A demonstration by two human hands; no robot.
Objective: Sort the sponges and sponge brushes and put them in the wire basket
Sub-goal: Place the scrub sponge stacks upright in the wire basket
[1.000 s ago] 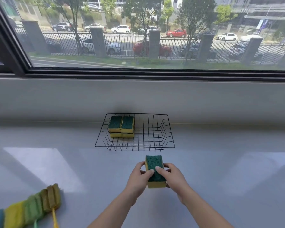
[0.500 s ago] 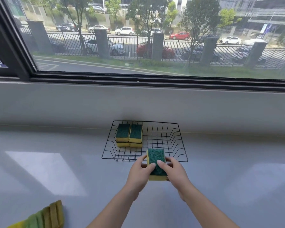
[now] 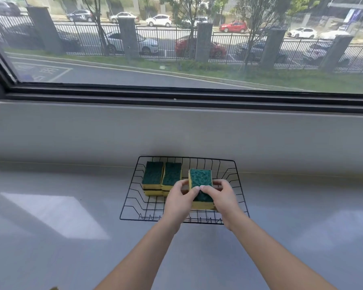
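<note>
We recorded the held sponge (image 3: 200,181), green scrub face up over yellow foam, inside the wire basket (image 3: 235,176), just right of the stacked sponges (image 3: 162,178) already sitting in the basket's left rear part. Whether it rested on the basket floor or hung just above it, we could not tell. We judged sorting partly done: those sponges were placed, this one nearly so, and no sponge brushes were in the basket. The left hand (image 3: 179,198) and right hand (image 3: 222,194) were both closed on this sponge, fingers curled over its near sides. The basket stood on the grey counter (image 3: 61,237).
</note>
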